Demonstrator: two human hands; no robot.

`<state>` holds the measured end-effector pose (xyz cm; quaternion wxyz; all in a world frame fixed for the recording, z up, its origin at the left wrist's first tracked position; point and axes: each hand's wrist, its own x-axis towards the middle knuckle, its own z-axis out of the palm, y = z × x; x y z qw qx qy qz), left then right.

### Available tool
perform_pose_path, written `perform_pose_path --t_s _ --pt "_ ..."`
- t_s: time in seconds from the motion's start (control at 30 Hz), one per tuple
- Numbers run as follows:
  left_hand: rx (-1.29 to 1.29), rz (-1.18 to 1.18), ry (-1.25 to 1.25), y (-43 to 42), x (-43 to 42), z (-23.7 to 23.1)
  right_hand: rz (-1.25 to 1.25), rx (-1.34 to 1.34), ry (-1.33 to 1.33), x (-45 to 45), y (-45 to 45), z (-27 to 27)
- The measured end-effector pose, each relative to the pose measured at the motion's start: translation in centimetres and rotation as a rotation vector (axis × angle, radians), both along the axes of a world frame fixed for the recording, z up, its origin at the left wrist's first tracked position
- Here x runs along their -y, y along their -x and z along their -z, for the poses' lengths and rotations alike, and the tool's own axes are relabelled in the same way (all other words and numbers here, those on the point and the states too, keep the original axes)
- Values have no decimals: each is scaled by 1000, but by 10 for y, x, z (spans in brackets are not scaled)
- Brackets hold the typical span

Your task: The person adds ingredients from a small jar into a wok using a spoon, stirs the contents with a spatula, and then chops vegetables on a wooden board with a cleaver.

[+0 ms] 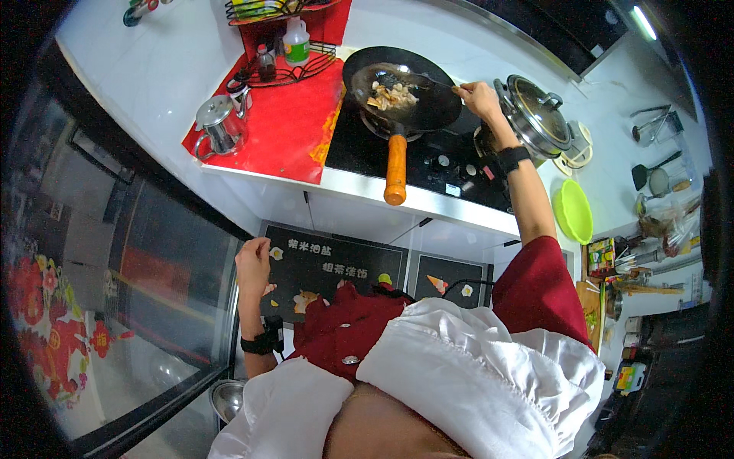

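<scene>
My right hand (479,100) grips the handle of a cooking utensil (431,82), probably a spatula, whose working end reaches into a black wok (441,117). Pale pieces of food (394,96), perhaps sliced meat, lie in a little shiny liquid at the bottom of the wok. The wok rests on the left burner of a black glass gas stove (367,154), and its wooden handle (396,172) points towards me. Away from the counter, my left hand (253,267) hangs in the air with loosely bent fingers, thumb apart, and nothing visible in it.
A lidded steel pot (536,115) stands right of the wok, close to my right forearm. Left of the stove, a steel kettle (221,127) stands on a red mat (281,126) near a bottle rack (309,70). A green basin (573,212) sits at right; a glass door (166,269) borders the left side.
</scene>
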<state>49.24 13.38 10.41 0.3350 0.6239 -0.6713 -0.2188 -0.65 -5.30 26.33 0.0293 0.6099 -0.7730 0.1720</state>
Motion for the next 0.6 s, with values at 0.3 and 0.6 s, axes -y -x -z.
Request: perform_pose_path --t_s 0.3,0.6 --pt "-5 -23 -59 1 -2 -13 -110 299 -94 29 8 43" --pt "-22 126 39 20 22 -8 -230 -196 -114 -76 -3 -23"
